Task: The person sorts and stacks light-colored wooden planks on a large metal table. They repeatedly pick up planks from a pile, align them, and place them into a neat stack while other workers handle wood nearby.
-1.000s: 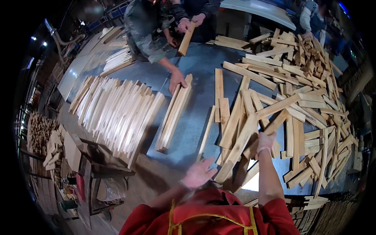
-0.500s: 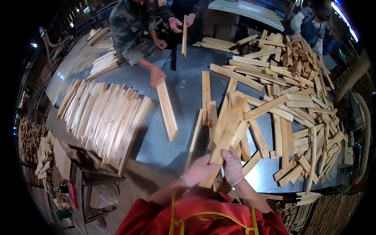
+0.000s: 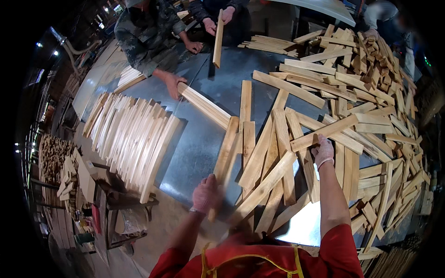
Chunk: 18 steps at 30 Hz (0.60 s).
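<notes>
Left hand (image 3: 205, 194) grips one plank (image 3: 225, 150), right hand (image 3: 323, 151) another board (image 3: 325, 132) — the table (image 3: 192, 157) holds heaped pieces (image 3: 364, 87).

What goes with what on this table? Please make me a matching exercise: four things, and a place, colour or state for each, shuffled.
1. The worker's left hand
2. The worker's right hand
3. Row of strips
4. The worker's sleeves

A. At the board farther from the row
B. Red
C. At the board closer to the row
D. Lined up side by side

Pairs: 1-C, 2-A, 3-D, 4-B
</notes>
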{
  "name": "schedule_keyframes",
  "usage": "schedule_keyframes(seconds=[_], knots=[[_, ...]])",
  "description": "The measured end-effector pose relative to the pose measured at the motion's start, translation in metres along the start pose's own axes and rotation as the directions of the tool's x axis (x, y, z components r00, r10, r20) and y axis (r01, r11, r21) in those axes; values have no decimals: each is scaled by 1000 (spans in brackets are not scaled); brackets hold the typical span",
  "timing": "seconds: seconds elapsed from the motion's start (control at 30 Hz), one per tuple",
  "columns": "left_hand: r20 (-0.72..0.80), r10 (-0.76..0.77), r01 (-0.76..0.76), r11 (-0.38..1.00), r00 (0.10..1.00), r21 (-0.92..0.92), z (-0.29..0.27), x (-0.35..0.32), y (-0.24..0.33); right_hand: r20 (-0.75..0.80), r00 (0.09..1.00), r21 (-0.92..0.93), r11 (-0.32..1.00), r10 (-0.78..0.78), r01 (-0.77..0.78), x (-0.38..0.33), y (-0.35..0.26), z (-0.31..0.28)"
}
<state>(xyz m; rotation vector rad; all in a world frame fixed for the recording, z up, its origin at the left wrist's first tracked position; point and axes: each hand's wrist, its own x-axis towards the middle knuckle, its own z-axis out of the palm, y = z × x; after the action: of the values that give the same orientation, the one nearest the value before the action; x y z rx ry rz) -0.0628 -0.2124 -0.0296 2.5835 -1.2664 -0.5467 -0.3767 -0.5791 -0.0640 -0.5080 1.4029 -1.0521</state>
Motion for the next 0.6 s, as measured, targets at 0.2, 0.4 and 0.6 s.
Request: schedule_keyframes(seconds=[0.2,0.4,0.6], knots=[[-52,74,-76,997,996,-35,23,-23,13,222,962,108,984,-160,139,14,-5,-29],[100,178,-177,984,979,-24,25,-42,26,472,840,-68,939,-267,337,-130,-20,-28],[-34,355,-352,900,934,-257,3,-48,15,495,859,-648,602,-132,466,-245,48,2]])
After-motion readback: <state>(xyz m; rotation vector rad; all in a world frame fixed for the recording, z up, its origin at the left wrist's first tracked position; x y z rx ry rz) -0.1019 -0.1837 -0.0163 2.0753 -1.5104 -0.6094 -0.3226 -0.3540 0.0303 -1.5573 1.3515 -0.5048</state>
